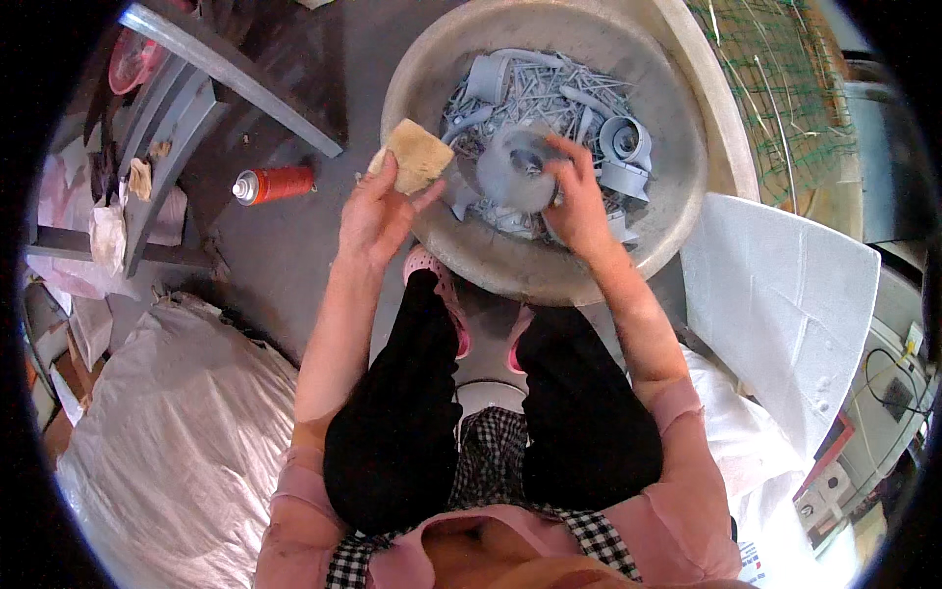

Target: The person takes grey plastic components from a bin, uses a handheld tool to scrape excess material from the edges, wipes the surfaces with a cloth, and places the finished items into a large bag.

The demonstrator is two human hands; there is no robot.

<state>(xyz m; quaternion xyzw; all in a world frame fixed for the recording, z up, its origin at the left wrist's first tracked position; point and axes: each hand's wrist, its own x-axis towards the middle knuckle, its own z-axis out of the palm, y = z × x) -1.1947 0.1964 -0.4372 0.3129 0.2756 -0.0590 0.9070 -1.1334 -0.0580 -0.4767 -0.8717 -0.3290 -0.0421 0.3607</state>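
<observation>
Pinched in my left hand [375,218] is a tan, square, sponge-like pad [418,159], held up by the near left rim of the large round basin [412,103]. Over the basin, the fingers of my right hand [581,201] grip the edge of a grey round part [502,177] with a dark opening in its middle. Motion smears this part, so its exact kind is unclear. Beneath both hands, the basin holds a heap of thin grey sticks [535,80] and several curved grey pieces, among them a ring-shaped piece [625,140] on the right.
An orange spray can [275,186] lies on the floor at left, near a grey metal frame [235,79]. A silvery sack [177,412] fills the lower left. To the right are a white panel [775,294], white sacks [731,422] and green netting [775,79].
</observation>
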